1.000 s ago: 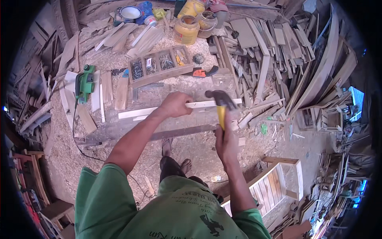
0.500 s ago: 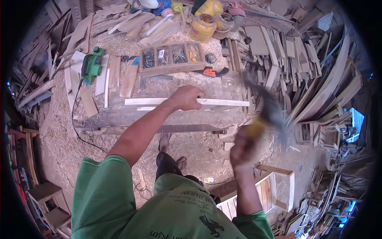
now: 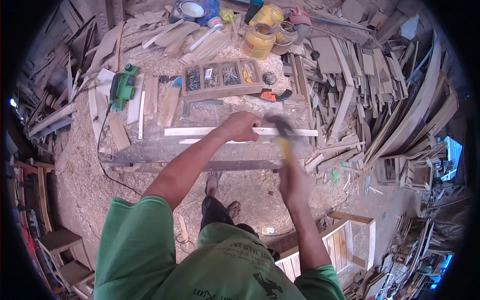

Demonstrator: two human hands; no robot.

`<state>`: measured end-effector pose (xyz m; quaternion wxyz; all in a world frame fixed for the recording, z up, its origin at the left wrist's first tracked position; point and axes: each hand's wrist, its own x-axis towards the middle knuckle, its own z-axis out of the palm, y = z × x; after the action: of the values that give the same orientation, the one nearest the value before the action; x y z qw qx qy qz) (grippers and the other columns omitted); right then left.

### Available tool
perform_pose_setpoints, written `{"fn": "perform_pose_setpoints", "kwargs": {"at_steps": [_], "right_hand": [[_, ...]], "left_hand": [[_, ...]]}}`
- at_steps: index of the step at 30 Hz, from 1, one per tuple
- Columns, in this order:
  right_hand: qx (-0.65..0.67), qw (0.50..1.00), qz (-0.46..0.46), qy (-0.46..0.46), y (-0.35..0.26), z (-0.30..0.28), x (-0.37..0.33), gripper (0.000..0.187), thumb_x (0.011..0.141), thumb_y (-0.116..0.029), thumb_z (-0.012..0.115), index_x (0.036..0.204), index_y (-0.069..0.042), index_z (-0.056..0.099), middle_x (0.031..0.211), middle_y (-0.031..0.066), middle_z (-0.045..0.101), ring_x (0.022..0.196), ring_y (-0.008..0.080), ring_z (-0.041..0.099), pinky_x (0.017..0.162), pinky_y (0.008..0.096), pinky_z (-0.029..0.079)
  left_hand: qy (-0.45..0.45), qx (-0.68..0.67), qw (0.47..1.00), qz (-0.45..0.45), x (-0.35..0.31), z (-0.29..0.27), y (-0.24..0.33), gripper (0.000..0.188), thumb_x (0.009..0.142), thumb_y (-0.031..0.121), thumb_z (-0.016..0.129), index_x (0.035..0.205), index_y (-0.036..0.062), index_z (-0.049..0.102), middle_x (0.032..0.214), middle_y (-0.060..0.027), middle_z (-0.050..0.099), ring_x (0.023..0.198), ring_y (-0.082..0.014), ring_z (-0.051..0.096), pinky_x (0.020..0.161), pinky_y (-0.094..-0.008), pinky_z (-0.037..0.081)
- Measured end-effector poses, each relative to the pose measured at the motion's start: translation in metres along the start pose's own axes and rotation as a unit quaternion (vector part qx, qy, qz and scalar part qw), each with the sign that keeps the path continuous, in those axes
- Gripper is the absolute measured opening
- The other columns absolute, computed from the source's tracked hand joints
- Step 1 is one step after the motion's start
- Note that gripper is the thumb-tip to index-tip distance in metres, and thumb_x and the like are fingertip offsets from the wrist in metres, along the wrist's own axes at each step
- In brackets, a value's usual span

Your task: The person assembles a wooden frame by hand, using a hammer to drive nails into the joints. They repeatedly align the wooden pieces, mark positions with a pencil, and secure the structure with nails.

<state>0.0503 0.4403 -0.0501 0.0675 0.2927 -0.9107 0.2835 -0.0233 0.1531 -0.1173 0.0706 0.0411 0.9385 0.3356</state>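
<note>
Soft, fairly even light covers the workbench (image 3: 200,153), with bluish glare through a gap (image 3: 453,154) at right and a bright spot (image 3: 12,102) far left, while the hammer (image 3: 285,146) blurs heavily, the right hand (image 3: 295,187) slightly, and the dim, distorted edges look perhaps unfocused.

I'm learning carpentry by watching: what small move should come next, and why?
Perhaps a short, controlled tap: the right hand grips the hammer, which, blurred, overlaps the pale strip in this view, with the left hand on that strip nearby.
</note>
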Motion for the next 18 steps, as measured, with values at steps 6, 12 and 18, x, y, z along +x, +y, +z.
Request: {"fn": "perform_pose_setpoints", "kwargs": {"at_steps": [6,12,18], "right_hand": [[0.175,0.981,0.056,0.061,-0.041,-0.033,0.034,0.068,0.111,-0.010,0.063,0.174,-0.010,0.039,0.084,0.0241,0.073,0.064,0.0283,0.069,0.062,0.0448,0.055],[0.100,0.969,-0.181,0.132,0.015,-0.025,0.005,0.046,0.106,-0.008,0.064,0.151,-0.004,0.053,0.099,0.0166,0.069,0.074,0.0328,0.069,0.069,0.0427,0.057],[0.086,0.995,0.057,0.009,0.008,0.007,0.021,0.069,0.111,-0.013,0.062,0.175,-0.018,0.038,0.099,0.0326,0.075,0.083,0.0516,0.074,0.073,0.0548,0.058]], "left_hand": [[0.022,-0.006,0.999,0.025,-0.007,0.002,-0.005,0.034,0.075,0.032,0.086,0.100,0.0098,0.080,0.097,-0.0183,0.079,0.094,-0.0405,0.076,0.086,-0.0490,0.059],[0.011,-0.015,1.000,0.020,0.002,0.003,-0.006,0.033,0.075,0.031,0.085,0.099,0.0096,0.079,0.097,-0.0177,0.079,0.094,-0.0389,0.077,0.085,-0.0489,0.059],[0.012,-0.003,0.999,0.036,0.006,0.005,-0.006,0.036,0.075,0.031,0.086,0.105,0.0113,0.082,0.100,-0.0165,0.081,0.095,-0.0390,0.078,0.087,-0.0486,0.060]]}}
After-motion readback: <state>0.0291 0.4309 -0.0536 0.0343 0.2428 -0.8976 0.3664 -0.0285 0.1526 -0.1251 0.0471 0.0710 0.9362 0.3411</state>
